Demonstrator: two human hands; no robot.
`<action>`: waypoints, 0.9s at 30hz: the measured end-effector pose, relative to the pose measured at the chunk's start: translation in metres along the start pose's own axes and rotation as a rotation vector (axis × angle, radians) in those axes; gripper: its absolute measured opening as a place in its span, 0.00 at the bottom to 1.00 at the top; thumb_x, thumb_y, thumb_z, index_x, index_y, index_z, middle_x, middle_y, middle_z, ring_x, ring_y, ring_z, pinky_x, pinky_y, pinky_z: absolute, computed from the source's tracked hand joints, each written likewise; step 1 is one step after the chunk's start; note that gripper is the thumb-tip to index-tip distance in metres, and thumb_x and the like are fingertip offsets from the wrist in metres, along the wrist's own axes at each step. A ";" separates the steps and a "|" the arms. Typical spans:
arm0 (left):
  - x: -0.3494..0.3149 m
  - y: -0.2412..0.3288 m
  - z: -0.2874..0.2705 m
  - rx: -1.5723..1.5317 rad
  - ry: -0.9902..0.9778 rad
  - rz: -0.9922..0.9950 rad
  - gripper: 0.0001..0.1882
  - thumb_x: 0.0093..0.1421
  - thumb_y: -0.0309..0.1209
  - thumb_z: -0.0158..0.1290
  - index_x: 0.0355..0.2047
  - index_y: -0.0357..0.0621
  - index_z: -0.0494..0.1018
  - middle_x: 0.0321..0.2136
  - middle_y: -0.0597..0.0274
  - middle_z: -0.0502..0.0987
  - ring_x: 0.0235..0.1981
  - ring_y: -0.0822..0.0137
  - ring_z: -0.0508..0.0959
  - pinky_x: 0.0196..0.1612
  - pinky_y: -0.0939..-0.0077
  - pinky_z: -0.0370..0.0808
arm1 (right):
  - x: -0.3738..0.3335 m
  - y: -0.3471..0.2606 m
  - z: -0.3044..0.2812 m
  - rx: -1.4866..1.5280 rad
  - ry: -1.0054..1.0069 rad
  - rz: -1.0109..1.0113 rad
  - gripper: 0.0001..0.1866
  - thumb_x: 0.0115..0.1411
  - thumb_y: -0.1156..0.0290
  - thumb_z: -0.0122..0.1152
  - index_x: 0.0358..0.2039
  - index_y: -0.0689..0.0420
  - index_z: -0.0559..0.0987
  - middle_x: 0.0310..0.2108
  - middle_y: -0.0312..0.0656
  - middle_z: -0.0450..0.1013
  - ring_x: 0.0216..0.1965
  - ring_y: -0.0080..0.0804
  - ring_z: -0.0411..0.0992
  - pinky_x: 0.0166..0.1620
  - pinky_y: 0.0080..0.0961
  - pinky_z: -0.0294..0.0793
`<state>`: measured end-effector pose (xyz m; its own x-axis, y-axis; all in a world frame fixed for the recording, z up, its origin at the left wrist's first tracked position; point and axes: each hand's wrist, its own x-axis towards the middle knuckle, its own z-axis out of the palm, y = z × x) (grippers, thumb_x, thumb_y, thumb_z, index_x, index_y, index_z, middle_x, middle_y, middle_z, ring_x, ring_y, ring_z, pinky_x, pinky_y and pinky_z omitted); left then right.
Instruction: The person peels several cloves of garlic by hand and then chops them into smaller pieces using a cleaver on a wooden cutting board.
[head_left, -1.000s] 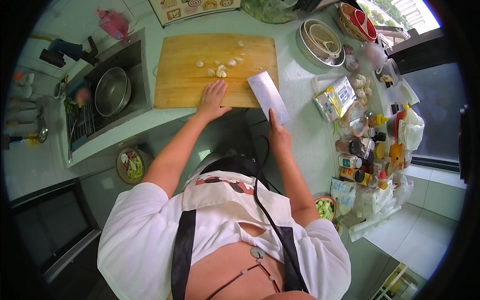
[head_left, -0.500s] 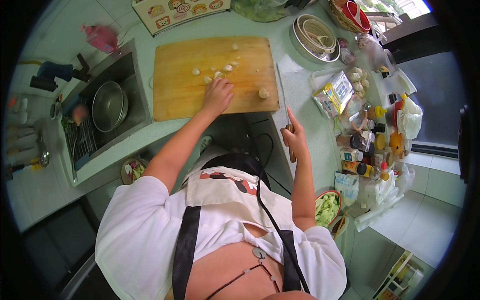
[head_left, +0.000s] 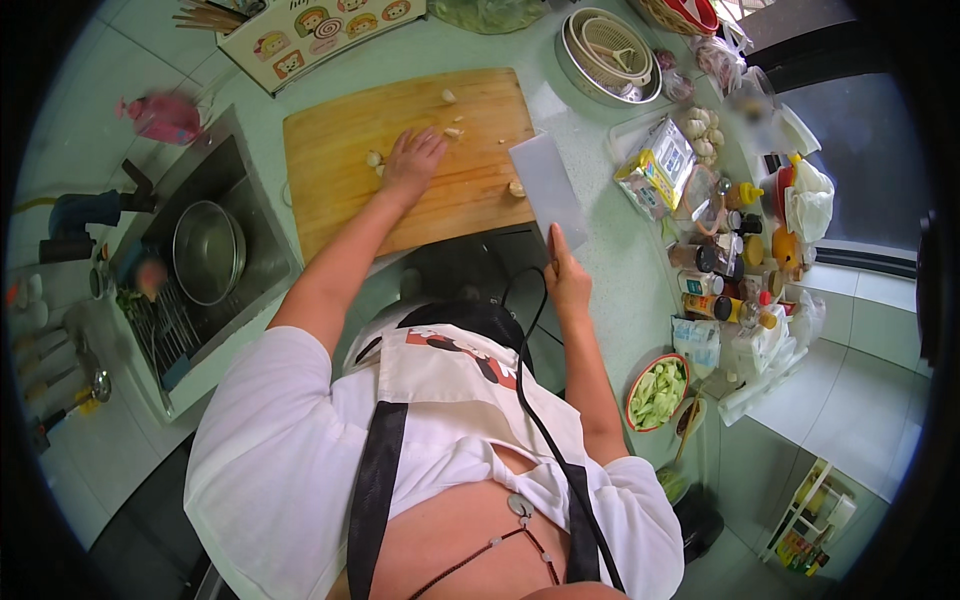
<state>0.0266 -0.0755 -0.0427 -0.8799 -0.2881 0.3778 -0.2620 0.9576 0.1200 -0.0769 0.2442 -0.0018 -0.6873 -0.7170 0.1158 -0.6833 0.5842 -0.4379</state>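
Observation:
My left hand (head_left: 411, 168) lies palm down on a wooden cutting board (head_left: 330, 190), fingers stretched out over it; whatever is beneath the palm is hidden. A garlic clove (head_left: 374, 158) sits at the hand's left side, another clove (head_left: 453, 132) just beyond the fingertips, and a further clove (head_left: 448, 96) near the board's far edge. In my right hand (head_left: 568, 282) is a cleaver (head_left: 551, 185), gripped by its handle. Its broad blade shows its flat side at the board's right edge and partly covers a garlic piece (head_left: 517, 188).
To the left, a sink (head_left: 272, 240) holds a metal bowl (head_left: 209, 253). Nested strainers (head_left: 612, 50) stand beyond the board at right. Garlic bulbs (head_left: 703, 135), a yellow-and-white packet (head_left: 655, 165) and several seasoning jars (head_left: 698, 282) line the right counter, with a bowl of cut greens (head_left: 658, 392) nearer me.
The cleaver has turned from edge-on to showing its flat blade, now over the board's right edge. My left hand's fingers have straightened over the board. The whole view has shifted somewhat.

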 end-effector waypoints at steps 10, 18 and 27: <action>0.031 -0.013 -0.023 -0.152 0.011 -0.161 0.13 0.52 0.27 0.47 0.40 0.45 0.71 0.39 0.59 0.71 0.47 0.58 0.68 0.54 0.61 0.60 | 0.001 -0.010 0.010 0.146 -0.064 0.064 0.37 0.45 0.81 0.54 0.56 0.36 0.63 0.17 0.45 0.63 0.17 0.37 0.64 0.25 0.27 0.68; 0.091 -0.033 0.014 -0.157 -0.083 -0.205 0.12 0.55 0.30 0.45 0.40 0.49 0.70 0.38 0.62 0.71 0.43 0.59 0.68 0.45 0.61 0.64 | 0.003 -0.019 -0.016 0.200 -0.099 0.206 0.35 0.46 0.81 0.54 0.55 0.37 0.64 0.16 0.44 0.58 0.15 0.33 0.60 0.24 0.22 0.66; 0.056 -0.001 -0.013 -0.187 0.027 -0.192 0.06 0.51 0.31 0.49 0.30 0.49 0.72 0.32 0.61 0.71 0.39 0.59 0.69 0.40 0.64 0.65 | -0.019 0.011 -0.018 -0.191 -0.149 -0.024 0.37 0.44 0.77 0.55 0.54 0.28 0.63 0.18 0.41 0.67 0.19 0.37 0.69 0.24 0.33 0.69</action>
<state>-0.0172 -0.0925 -0.0095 -0.8095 -0.4671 0.3557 -0.3433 0.8681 0.3586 -0.0760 0.2714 0.0068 -0.6361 -0.7715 -0.0152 -0.7428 0.6175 -0.2586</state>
